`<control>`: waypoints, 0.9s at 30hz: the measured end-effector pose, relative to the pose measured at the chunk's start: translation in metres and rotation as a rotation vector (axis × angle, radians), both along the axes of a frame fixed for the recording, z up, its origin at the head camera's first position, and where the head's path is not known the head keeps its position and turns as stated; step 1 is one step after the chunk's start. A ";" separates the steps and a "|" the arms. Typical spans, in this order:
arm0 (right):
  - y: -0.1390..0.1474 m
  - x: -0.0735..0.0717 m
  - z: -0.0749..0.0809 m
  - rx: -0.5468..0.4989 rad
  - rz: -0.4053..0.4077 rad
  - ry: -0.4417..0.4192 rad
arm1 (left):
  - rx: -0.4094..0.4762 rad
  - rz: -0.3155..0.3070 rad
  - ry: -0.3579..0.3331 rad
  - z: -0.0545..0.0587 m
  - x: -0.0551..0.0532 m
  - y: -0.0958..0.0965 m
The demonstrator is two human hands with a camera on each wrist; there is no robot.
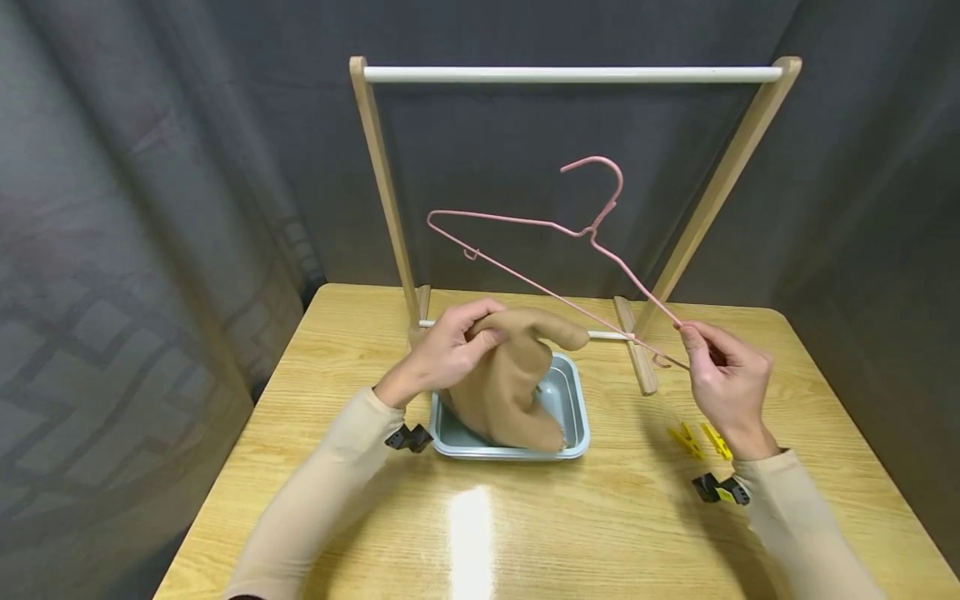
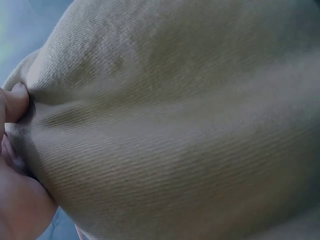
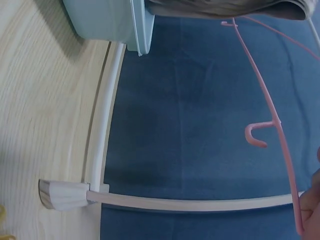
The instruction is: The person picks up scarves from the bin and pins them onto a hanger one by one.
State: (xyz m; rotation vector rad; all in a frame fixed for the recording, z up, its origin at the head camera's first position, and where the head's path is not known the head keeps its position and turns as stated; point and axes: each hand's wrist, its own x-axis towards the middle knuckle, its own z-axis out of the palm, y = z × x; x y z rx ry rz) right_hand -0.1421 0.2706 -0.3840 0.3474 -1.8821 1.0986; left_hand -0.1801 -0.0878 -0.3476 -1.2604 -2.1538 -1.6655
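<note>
A piece of brown cloth (image 1: pixel 510 383), finely ribbed in the left wrist view, hangs in folds from my left hand (image 1: pixel 450 346). Thumb and fingers pinch its upper edge, and its lower part hangs over and into a pale blue tray (image 1: pixel 579 408). The garment's kind cannot be made out from its folds. My right hand (image 1: pixel 727 375) grips one end of a pink clothes hanger (image 1: pixel 517 221). The hanger is tilted, hook up, and its far end reaches leftward above the cloth. One small hook on its lower bar shows in the right wrist view (image 3: pixel 260 125).
Behind the tray stands a wooden rack with a white top rail (image 1: pixel 570 75) and a wooden foot (image 1: pixel 637 358). Two yellow clothespins (image 1: pixel 686 439) lie on the wooden table (image 1: pixel 360 517) below my right hand. Grey curtains (image 1: pixel 150 250) surround the table.
</note>
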 end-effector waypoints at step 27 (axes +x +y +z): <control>0.000 0.020 -0.007 -0.031 0.244 -0.080 | -0.322 0.387 -0.134 0.021 -0.011 0.027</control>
